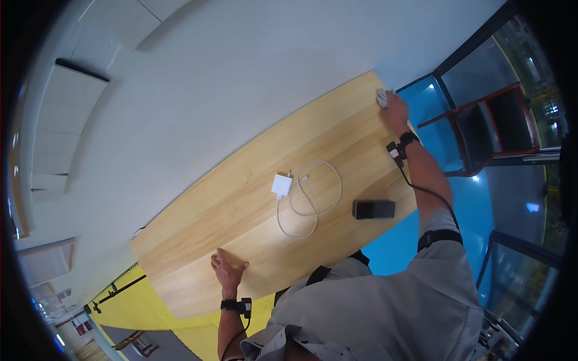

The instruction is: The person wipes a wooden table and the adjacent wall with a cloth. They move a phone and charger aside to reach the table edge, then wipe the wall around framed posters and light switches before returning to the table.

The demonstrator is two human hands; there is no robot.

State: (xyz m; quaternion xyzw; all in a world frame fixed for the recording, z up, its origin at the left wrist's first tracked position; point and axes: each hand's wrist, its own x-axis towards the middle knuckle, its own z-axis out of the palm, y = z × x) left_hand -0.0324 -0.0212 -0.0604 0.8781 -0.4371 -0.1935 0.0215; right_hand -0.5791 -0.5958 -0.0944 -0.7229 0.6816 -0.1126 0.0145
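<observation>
My left hand (229, 269) rests on the wooden tabletop (192, 234) near its lower left edge, fingers spread with nothing in them. My right hand (395, 113) is at the far right end of the tabletop, fingers closed on a small grey-white object (383, 98), perhaps a cloth, partly hidden by the hand. Between my hands lie a white plug adapter (281, 185) with a pale cable (315, 214) attached in loose loops, and a black rectangular device (373, 209) to the right of the cable.
A white wall (211, 90) runs along the table's far side. At the right stand a dark chair (481, 132) and glass panes (518, 253) over blue flooring (435, 108). Yellow mats (205, 337) show below the table at left, and another chair (139, 342) stands farther back.
</observation>
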